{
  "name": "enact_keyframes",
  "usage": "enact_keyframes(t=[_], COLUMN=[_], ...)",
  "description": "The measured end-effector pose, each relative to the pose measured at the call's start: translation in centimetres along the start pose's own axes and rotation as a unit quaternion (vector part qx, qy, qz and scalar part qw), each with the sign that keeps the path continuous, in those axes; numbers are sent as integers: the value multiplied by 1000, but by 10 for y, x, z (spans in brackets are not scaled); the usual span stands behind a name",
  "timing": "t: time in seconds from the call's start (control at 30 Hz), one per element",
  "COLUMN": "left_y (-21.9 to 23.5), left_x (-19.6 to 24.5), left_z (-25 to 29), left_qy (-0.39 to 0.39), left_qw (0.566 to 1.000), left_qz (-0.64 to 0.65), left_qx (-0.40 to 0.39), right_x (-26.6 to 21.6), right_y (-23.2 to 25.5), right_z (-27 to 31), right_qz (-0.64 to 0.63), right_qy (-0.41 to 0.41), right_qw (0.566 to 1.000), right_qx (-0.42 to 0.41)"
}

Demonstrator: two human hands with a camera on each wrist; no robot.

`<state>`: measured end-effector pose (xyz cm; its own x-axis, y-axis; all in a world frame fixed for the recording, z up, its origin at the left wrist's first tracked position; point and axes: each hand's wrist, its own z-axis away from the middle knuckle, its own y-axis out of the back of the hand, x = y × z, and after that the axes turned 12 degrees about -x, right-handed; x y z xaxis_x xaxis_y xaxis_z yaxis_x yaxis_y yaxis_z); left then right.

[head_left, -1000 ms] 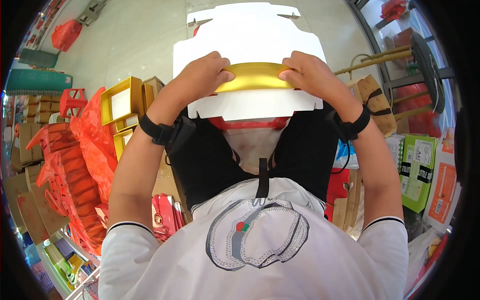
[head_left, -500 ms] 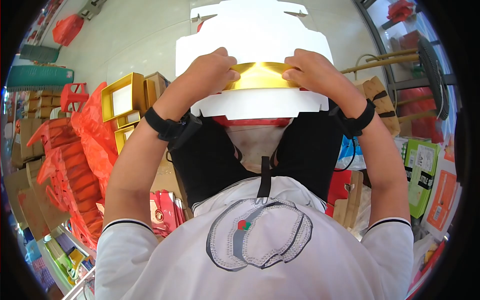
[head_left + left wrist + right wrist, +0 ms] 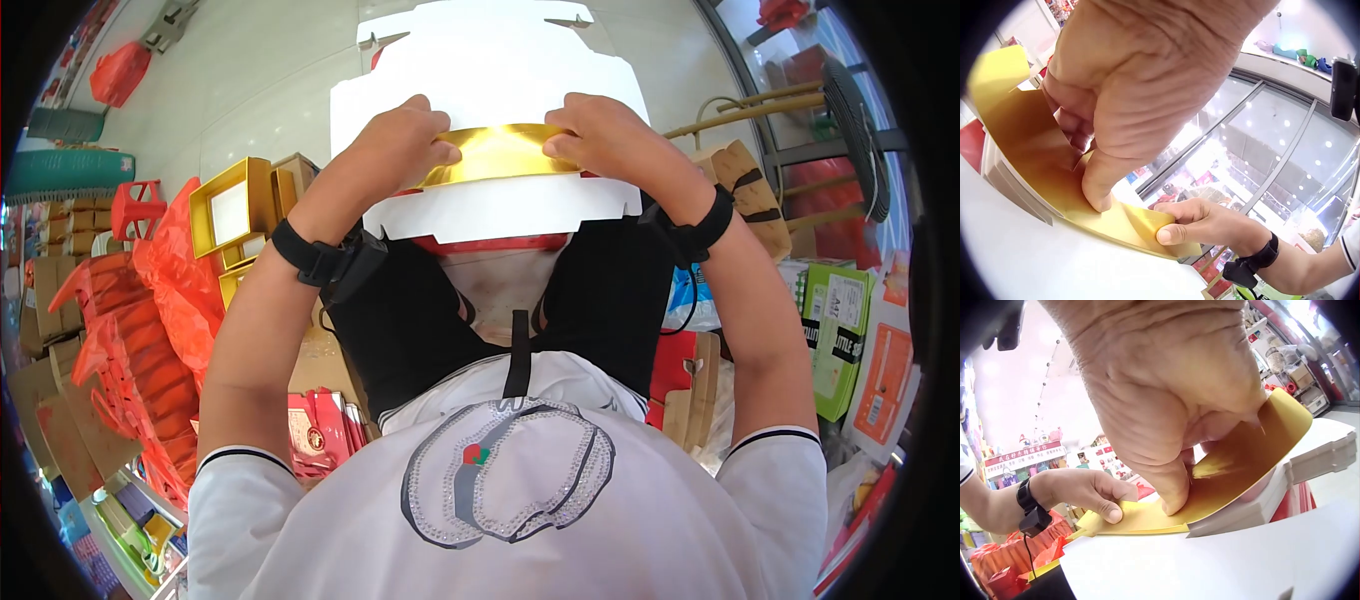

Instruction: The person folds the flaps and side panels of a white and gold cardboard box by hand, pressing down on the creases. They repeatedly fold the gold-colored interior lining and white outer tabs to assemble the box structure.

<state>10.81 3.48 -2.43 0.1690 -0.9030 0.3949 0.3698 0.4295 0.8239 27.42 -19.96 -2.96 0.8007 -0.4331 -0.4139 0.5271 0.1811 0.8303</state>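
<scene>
A shiny gold card piece (image 3: 498, 150) lies across a stack of white cut cardboard sheets (image 3: 480, 75) in front of the person's knees. At its left end the left hand (image 3: 402, 142) pinches it, thumb on the near face and fingers behind. The right hand (image 3: 600, 137) pinches the other end the same way. In the left wrist view the gold card (image 3: 1035, 144) bends upward past the left hand (image 3: 1141, 81). The right wrist view shows the gold card (image 3: 1241, 469) curving up beside the right hand (image 3: 1166, 394).
Gold box parts (image 3: 228, 213) and red plastic bags (image 3: 175, 290) are at the left. Red packets (image 3: 322, 430) lie by the left thigh. At the right are a brown carton (image 3: 745, 195), a green box (image 3: 835, 340) and a chair (image 3: 855, 140) on its side.
Both hands still pinch the gold card at its ends. Against half a second ago, the hands, card and white sheets appear slightly further left in the head view, as do the surroundings.
</scene>
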Motion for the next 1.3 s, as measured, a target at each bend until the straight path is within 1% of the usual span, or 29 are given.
enact_keyframes(t=[0.1, 0.13, 0.2, 0.23, 0.3, 0.33, 0.4, 0.5, 0.53, 0.63, 0.73, 0.77, 0.9, 1.0, 1.1, 1.17, 1.2, 1.27, 1.3], left_y=[-2, -3, -5, -5, -5, -6, -9, -12, -13, -23, -37, -39, -38, -39, -43, -40, -38, -39, -38], left_x=[0, 0, -3, -5, -3, 0, 3, 12, 15, 18, 17, 15, 12, 9, 4, 4, 4, 5, 4], left_z=[-2, -3, -4, -2, 2, 3, 4, 10, 13, 16, 14, 19, 25, 22, 24, 23, 25, 33, 37], left_qy=[5, 7, -18, -28, -16, -12, 10, 42, 52, -58, -112, -116, -142, -155, -164, -168, -163, -154, -142], left_qw=[1000, 1000, 1000, 999, 1000, 1000, 999, 996, 994, 975, 977, 979, 973, 971, 970, 969, 967, 964, 966], left_qz=[1, 1, -15, -24, -18, -15, -25, -38, -42, -139, -81, -65, -67, -61, -62, -72, -77, -85, -85], left_qx=[2, 3, 5, 5, 5, 5, 29, 74, 91, 165, 162, 154, 168, 171, 172, 169, 181, 200, 197], right_x=[-1, -1, -3, -6, -11, -11, -9, -14, -12, -3, -2, -2, -7, -8, -4, -1, 0, -1, -2], right_y=[-1, 0, 3, 4, 10, 9, 6, 10, 9, 1, 0, 0, 6, 5, 6, 4, 3, 2, 0], right_z=[0, 1, 0, -1, 0, -1, -2, -2, -3, -4, -2, -2, -1, 1, -4, -3, -2, -2, -1], right_qz=[-10, 6, 39, 32, 18, 23, 33, 31, 28, 25, 21, 16, -10, -10, 26, 17, 12, 4, -3], right_qy=[-7, -10, -6, -16, -39, -34, -29, -48, -37, -19, -21, -24, -38, -39, -34, -14, -6, -13, -18], right_qw=[1000, 1000, 999, 999, 998, 999, 999, 997, 998, 999, 1000, 1000, 999, 999, 998, 1000, 1000, 1000, 1000], right_qx=[5, 2, -6, -18, -40, -36, -26, -49, -41, -14, -3, -5, -36, -19, -41, -21, -10, -3, -1])
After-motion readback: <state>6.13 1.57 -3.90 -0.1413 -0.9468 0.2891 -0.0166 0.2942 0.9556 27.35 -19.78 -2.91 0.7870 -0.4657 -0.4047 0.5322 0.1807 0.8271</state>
